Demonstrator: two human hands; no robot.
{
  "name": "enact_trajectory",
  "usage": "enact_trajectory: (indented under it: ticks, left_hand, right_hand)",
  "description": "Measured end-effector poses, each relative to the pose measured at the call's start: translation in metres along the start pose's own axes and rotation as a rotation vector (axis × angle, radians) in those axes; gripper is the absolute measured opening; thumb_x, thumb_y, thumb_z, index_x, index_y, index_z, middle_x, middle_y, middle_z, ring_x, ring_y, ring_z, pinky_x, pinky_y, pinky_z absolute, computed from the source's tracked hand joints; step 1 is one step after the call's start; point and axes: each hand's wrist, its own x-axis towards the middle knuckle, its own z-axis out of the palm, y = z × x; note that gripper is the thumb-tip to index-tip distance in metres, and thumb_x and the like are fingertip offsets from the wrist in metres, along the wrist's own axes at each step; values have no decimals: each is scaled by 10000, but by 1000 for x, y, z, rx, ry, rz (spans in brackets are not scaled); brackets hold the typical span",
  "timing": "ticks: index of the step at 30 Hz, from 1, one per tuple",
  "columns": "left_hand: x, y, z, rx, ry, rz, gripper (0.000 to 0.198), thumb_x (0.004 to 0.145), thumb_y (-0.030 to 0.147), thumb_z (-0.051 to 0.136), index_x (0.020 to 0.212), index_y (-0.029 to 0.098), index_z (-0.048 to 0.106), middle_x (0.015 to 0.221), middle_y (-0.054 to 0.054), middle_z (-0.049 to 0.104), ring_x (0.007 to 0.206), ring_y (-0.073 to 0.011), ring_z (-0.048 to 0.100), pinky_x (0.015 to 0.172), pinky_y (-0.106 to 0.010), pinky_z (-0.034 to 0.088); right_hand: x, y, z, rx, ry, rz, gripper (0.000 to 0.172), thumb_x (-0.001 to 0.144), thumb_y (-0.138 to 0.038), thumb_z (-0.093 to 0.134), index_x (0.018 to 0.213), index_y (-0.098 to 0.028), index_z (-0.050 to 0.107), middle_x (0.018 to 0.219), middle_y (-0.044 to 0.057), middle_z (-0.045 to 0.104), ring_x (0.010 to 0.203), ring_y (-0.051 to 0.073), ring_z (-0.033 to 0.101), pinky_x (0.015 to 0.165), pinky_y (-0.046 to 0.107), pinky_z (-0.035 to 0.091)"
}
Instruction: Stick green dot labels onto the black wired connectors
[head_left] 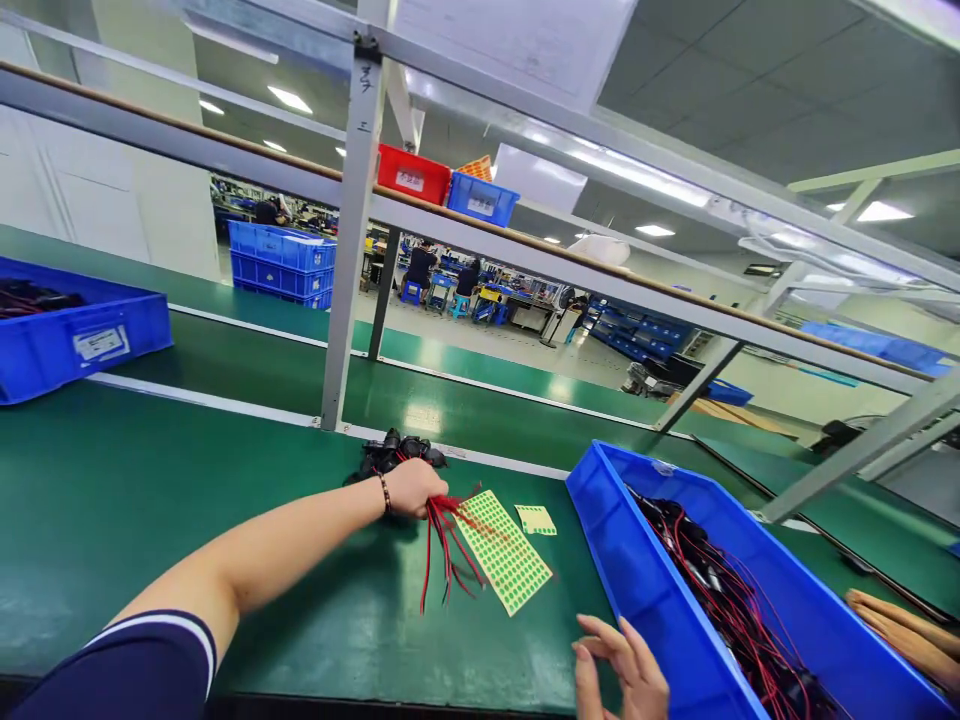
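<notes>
My left hand (414, 488) is closed round a bundle of red and black wires (450, 545), whose loose ends hang toward the front. Behind that hand, black parts (394, 455) lie in a pile near the metal strip; whether the held wires lead to them I cannot tell. A sheet of green round stickers (506, 550) lies just right of the wires, partly under their ends. Beside it is a small piece of sticker sheet (536, 520). My right hand (621, 668) is at the lower edge, fingers apart and holding nothing, left of a blue bin (630, 590).
The blue bin at right holds many black parts with red wires (720, 590). Another blue bin (90, 345) stands at far left. A metal post (351, 240) and a shelf with a red bin (412, 175) rise behind the green worktop (300, 640). Someone's forearm (900, 635) shows at right.
</notes>
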Motion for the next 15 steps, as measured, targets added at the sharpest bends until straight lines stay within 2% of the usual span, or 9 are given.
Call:
enact_trajectory:
  ticks: [2,4,7,10,13,15]
  left_hand:
    - [-20,-6,24,237,-97,158,145,570,227,618,513,170,497,478,-22,511,494,-155,485,494,-267,335]
    - [-35,-9,46,499,-161,345,142,641,274,588,565,171,527,513,-45,545,501,-167,502,487,-281,356]
    - [-53,-10,66,642,-139,507,198,746,326,530,630,167,555,569,-52,559,567,-164,520,565,-296,405]
    - [-72,-6,70,641,-149,550,163,703,321,574,671,161,568,708,-63,573,743,-182,529,796,-344,415]
    - [-90,0,66,579,-189,492,208,605,316,630,740,163,593,982,-99,566,1026,-262,465,1015,-476,234]
    - [-100,1,62,523,-198,435,279,612,324,613,841,165,608,1218,-130,462,1212,-324,310,1037,-552,124]
  right_hand:
    - [-3,-16,22,64,-46,-64,495,809,-187,505,1269,-145,325,899,100,633,652,151,609,643,311,523]
    - [-4,-24,38,107,-102,-105,553,821,-175,482,1318,-141,240,933,111,618,644,138,598,652,308,523]
    - [2,-26,59,141,-159,-118,562,832,-176,460,1334,-148,208,943,111,603,636,129,590,665,310,520]
    - [7,-27,83,151,-197,-46,587,843,-211,449,1354,-159,164,986,124,588,660,136,600,679,321,524]
    - [2,-30,115,147,-266,110,666,845,-278,456,1382,-173,76,1087,159,555,766,177,623,686,339,535]
    - [-9,-32,138,156,-328,184,733,835,-304,476,1392,-192,13,1176,177,508,870,209,621,729,365,535]
